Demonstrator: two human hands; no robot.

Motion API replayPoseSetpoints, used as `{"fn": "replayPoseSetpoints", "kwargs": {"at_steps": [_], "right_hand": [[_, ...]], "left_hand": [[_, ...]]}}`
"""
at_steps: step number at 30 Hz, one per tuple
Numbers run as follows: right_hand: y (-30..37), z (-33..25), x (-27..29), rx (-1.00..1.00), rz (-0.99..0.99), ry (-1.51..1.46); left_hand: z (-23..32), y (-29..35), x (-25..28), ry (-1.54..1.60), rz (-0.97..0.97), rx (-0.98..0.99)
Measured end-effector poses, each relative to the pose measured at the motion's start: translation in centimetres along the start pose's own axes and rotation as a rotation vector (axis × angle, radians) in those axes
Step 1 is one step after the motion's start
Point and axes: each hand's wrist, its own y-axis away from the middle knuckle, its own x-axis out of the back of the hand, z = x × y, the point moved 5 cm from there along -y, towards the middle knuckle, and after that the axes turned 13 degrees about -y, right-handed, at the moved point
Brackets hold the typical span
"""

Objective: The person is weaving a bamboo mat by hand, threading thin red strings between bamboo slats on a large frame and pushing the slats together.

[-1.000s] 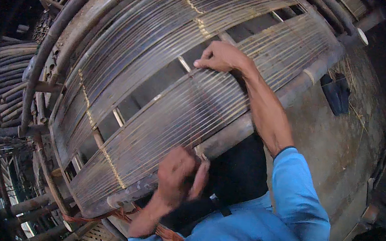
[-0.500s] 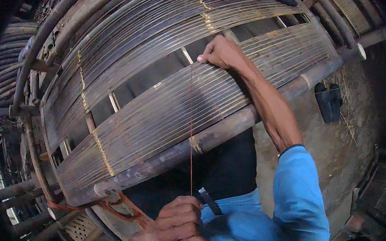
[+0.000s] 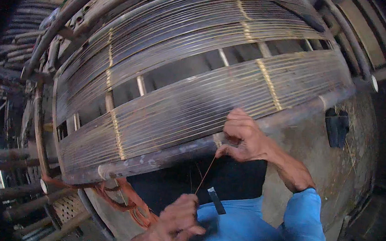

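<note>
A thin reddish-brown thread runs slanting between my hands. My right hand pinches its upper end between thumb and finger, just over the near bamboo rail. Below, close to my body, my left hand is slightly blurred and closed on the lower end. In front of me lies a slatted bamboo panel of long thin strips, bound crosswise by pale lashings. A short dark, flat piece with a pale tip sits against my blue clothing, right of my left hand.
A round bamboo rail borders the panel's near side. A bundle of orange-brown strands hangs under its left end. Stacked bamboo poles fill the far left. Black footwear lies on the ground at right.
My right hand has come down from the panel's middle to the near rail, pulling the thread end with it. The thread span is shorter. The view has shifted, and my left hand has turned slightly.
</note>
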Motion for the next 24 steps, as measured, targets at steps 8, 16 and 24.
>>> {"fn": "replayPoseSetpoints", "kwargs": {"at_steps": [8,16,24], "right_hand": [[-0.1,-12.4,-5.1,-0.033,-0.791,0.071],[-11.7,-5.9,-9.6,-0.127,-0.381,0.144],[-17.3,6.0,-20.3,0.042,-0.402,0.237]], "left_hand": [[-10.6,10.3,13.8,-1.065,0.816,0.702],[-15.9,14.0,12.8,-1.351,0.750,0.532],[-15.5,14.6,13.5,-1.290,0.630,0.558]]}}
